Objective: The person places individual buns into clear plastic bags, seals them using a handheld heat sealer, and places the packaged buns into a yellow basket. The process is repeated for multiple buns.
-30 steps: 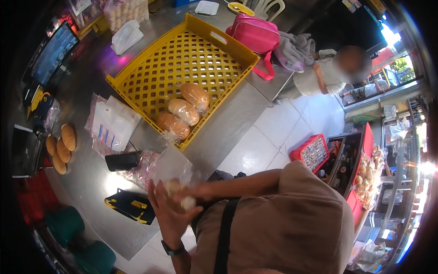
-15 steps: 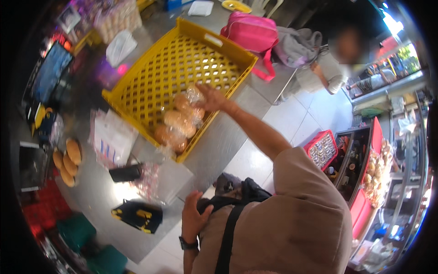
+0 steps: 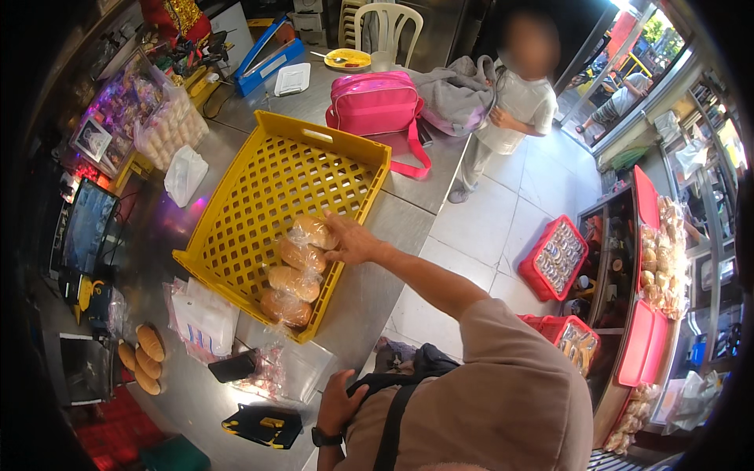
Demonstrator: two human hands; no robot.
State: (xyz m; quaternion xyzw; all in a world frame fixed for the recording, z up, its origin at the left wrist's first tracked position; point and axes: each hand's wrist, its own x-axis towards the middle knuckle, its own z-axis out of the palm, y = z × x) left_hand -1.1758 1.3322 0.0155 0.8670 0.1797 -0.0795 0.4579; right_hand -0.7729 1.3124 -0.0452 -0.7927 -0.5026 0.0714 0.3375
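Note:
Several oblong bread rolls in clear plastic (image 3: 294, 279) lie in a row inside a yellow plastic crate (image 3: 224, 294), along its right side near the front corner. My right hand (image 3: 349, 239) reaches over the crate's right wall. Its fingers are apart and touch the right end of the farthest wrapped roll. Close to my waist, at the table's edge, my left hand (image 3: 340, 402) is open and empty, thumb apart from the fingers, with a dark watch (image 3: 326, 437) on the wrist.
The crate rests on a metal table (image 3: 393, 228). Around it are a pink bag (image 3: 375, 102), loose rolls (image 3: 147, 361), plastic bags (image 3: 206, 318), a black phone (image 3: 233, 366) and a black-and-yellow pouch (image 3: 263, 425). A person (image 3: 518, 110) stands beyond the table; red trays (image 3: 552, 257) are at right.
The view has shifted, showing more of the far side. My right hand has drawn off the top of the farthest wrapped roll to its right end. My left hand stays by my waist.

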